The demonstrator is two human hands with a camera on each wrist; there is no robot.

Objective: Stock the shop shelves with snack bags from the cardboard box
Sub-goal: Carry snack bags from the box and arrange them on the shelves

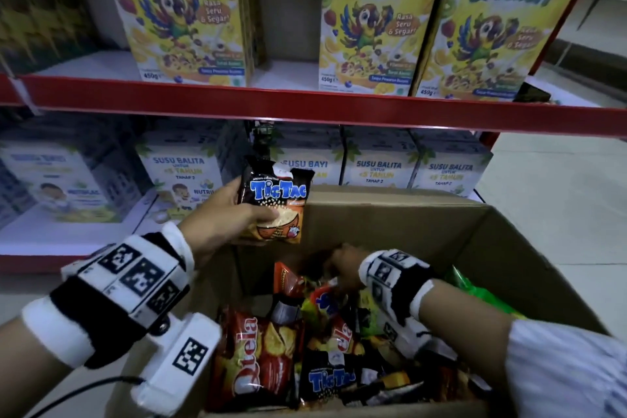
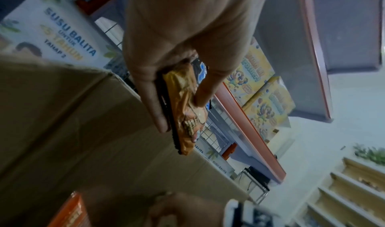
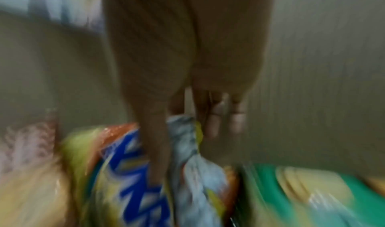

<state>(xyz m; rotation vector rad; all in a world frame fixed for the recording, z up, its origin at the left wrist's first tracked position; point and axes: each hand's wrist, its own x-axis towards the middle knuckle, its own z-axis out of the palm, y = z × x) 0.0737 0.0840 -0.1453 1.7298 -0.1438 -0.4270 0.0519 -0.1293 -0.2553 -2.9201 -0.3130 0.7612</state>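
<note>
My left hand (image 1: 251,210) holds a black and orange Tic Tac snack bag (image 1: 276,200) upright above the far left corner of the open cardboard box (image 1: 441,231), in front of the lower shelf. In the left wrist view the thumb and fingers of that hand (image 2: 181,113) pinch the bag (image 2: 185,108) by its lower end. My right hand (image 1: 339,265) reaches down into the box among the bags. The blurred right wrist view shows this hand (image 3: 181,131) with its thumb on the front of a yellow bag with blue lettering (image 3: 129,164) and its fingers behind the bag's top edge.
The box holds several bags: a red Qtela bag (image 1: 258,360), another Tic Tac bag (image 1: 329,380), a green bag (image 1: 481,295). Milk-powder boxes (image 1: 373,166) line the lower shelf, with bare white shelf (image 1: 68,234) at the left front. Cereal boxes (image 1: 369,20) stand above the red shelf edge (image 1: 305,108).
</note>
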